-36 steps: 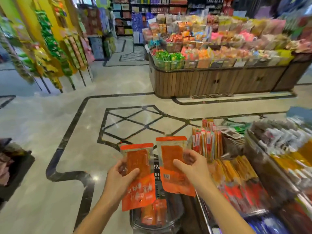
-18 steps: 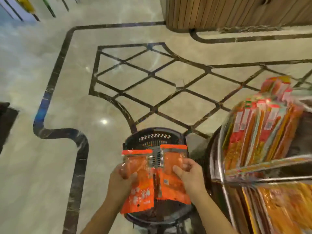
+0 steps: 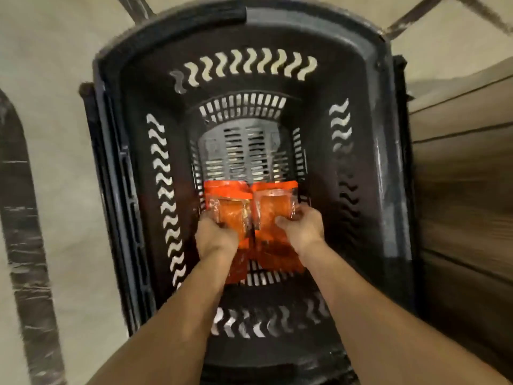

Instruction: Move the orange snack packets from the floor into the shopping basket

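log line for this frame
phase: placing | left hand: grips left orange packet | right hand: grips right orange packet | location: low inside basket | release: not yet

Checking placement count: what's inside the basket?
Side by side: left hand holds the left packet, right hand the right packet. More orange shows beneath; how many is covered.

I reach both arms down into the shopping basket (image 3: 111,151), which stands on the floor (image 3: 55,190) right below me. My left hand (image 3: 215,236) grips the left packet (image 3: 230,215) and my right hand (image 3: 304,230) the right packet (image 3: 273,207), side by side and touching, low inside. Other packets (image 3: 274,259) lie beneath them. A counter side (image 3: 458,190) stands just right of the basket.
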The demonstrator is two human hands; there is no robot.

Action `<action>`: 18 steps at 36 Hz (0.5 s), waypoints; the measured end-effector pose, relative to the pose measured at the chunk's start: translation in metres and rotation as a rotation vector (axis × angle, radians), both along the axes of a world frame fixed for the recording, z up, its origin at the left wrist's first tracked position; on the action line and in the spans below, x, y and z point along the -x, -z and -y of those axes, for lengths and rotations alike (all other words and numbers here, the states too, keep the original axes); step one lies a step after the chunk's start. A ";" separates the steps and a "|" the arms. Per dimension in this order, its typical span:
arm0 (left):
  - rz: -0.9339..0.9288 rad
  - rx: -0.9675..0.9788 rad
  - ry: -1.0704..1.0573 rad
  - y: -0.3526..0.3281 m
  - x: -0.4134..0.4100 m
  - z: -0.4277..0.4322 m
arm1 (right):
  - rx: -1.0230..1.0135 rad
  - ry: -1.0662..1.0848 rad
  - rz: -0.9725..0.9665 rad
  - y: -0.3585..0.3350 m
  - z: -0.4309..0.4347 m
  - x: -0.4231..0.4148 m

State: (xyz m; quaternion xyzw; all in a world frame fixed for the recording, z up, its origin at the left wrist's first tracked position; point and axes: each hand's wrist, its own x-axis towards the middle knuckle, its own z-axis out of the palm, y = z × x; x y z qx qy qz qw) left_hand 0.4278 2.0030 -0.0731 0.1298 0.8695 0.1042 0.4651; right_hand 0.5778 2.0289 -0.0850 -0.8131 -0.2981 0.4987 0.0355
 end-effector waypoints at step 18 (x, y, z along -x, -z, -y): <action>-0.049 0.035 0.229 0.036 -0.012 -0.007 | 0.013 -0.345 0.193 0.043 -0.004 -0.003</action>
